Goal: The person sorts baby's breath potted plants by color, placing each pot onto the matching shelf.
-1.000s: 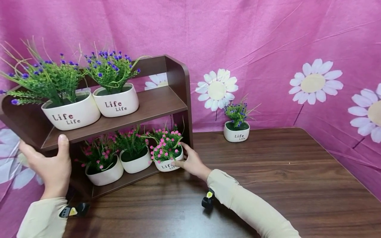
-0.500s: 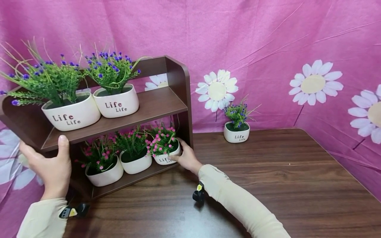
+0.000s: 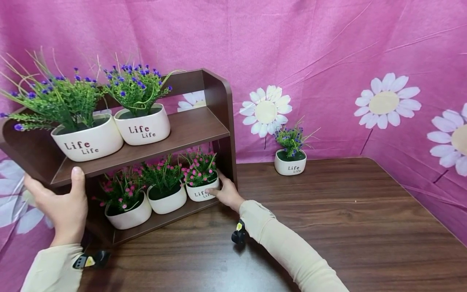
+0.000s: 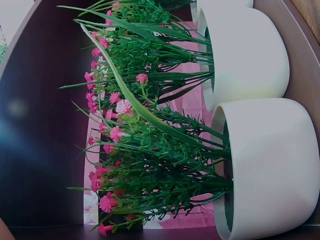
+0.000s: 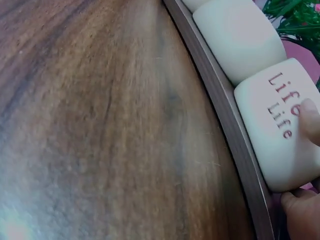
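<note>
A brown two-tier shelf point(image 3: 197, 127) stands on the table. My left hand point(image 3: 65, 207) grips its left side, thumb up against the upper board's front edge; the fingers behind are partly hidden. On the lower board, at the right end, my right hand point(image 3: 230, 194) holds a white potted plant point(image 3: 195, 192) with pink flowers, thumb across its "Life" lettering. In the right wrist view this pot point(image 5: 270, 150) touches the neighbouring pot point(image 5: 240, 40). Two more pink-flowered potted plants stand to its left, the middle one point(image 3: 168, 200) and the leftmost one point(image 3: 129, 217).
Two larger potted plants with purple flowers, a left one point(image 3: 91, 140) and a right one point(image 3: 144, 127), stand on the upper board. A small purple-flowered potted plant point(image 3: 290, 164) sits at the back of the wooden table point(image 3: 328, 219). Behind hangs a pink daisy-print cloth point(image 3: 321, 56).
My right hand has moved the pink-flowered pot back onto the lower board, then slightly left against its neighbour. The left hand stays on the shelf's side.
</note>
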